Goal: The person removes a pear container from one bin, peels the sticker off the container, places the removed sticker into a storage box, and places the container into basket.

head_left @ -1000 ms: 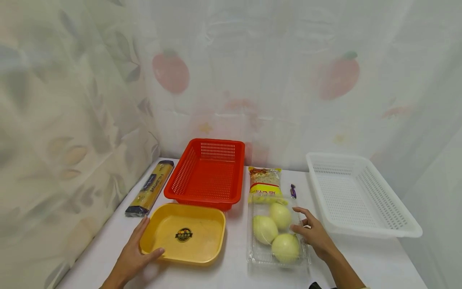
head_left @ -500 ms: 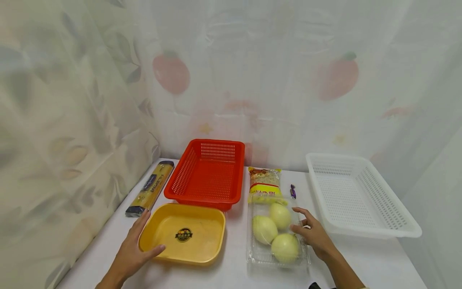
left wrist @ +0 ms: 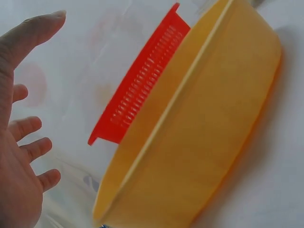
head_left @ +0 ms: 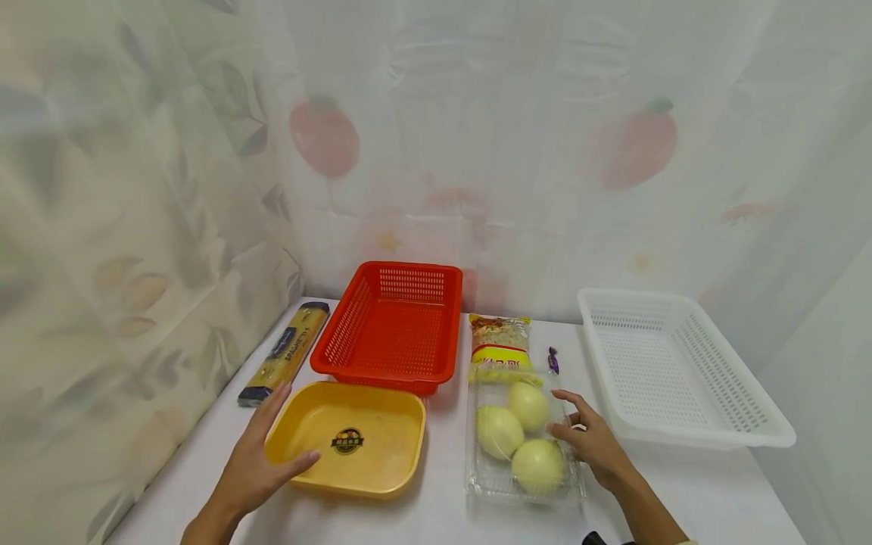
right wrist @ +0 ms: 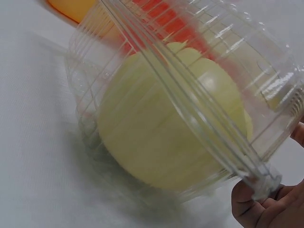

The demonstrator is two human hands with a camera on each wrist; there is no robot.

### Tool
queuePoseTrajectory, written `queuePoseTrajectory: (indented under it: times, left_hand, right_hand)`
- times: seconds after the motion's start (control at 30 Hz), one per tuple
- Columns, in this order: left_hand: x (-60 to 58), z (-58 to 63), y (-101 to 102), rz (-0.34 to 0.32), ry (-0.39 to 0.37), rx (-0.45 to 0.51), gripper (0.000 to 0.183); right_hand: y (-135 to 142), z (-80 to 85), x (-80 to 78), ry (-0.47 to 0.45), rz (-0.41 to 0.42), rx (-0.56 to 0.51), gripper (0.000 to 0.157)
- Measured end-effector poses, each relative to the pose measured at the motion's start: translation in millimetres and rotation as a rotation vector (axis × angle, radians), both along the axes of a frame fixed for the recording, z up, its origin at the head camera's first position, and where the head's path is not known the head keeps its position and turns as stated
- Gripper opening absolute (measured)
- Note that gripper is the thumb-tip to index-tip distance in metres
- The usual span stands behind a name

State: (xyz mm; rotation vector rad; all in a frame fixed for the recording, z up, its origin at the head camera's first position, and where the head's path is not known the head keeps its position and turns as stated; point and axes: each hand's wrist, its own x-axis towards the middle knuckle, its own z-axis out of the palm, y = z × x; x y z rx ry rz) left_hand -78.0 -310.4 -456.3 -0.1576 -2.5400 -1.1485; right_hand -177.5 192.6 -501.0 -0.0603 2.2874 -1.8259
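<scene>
My left hand hovers over the left rim of a yellow plastic basin, thumb and fingers spread, holding nothing. The left wrist view shows that hand apart from the basin's wall. At the right side of a clear lidded plastic box, my right hand has its thumb and fingers bent at the edge, gripping it. Three pale yellow-green round fruits sit inside the box. Their exact kind is not clear. In the right wrist view, part of the right hand is out of frame.
Behind the basin stands a red basket, with a spaghetti packet on its left. A yellow-labelled food bag lies behind the box, near a small purple-wrapped sweet. A white basket stands at right.
My left hand has come away from the basin's left rim and shifted slightly up and to the right. My right hand and the box stay where they were.
</scene>
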Motion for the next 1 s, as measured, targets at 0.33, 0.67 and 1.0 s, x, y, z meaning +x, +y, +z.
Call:
queuePoseTrajectory:
  times: [0.33, 0.67, 1.0]
  left_hand:
    - [-4.9, 12.6, 13.4, -0.009, 0.0, 0.012, 0.103]
    - [-10.9, 23.5, 28.5, -0.049, 0.025, 0.056, 0.101]
    - [-15.9, 34.9, 45.3, -0.092, 0.058, 0.138, 0.094]
  right_hand:
    - [0.8, -0.3, -0.6, 0.002, 0.001, -0.009, 0.063]
    - [1.2, -2.3, -0.9, -0.012, -0.006, -0.004, 0.065]
    - [1.5, -2.9, -1.0, -0.014, 0.0, -0.01, 0.066]
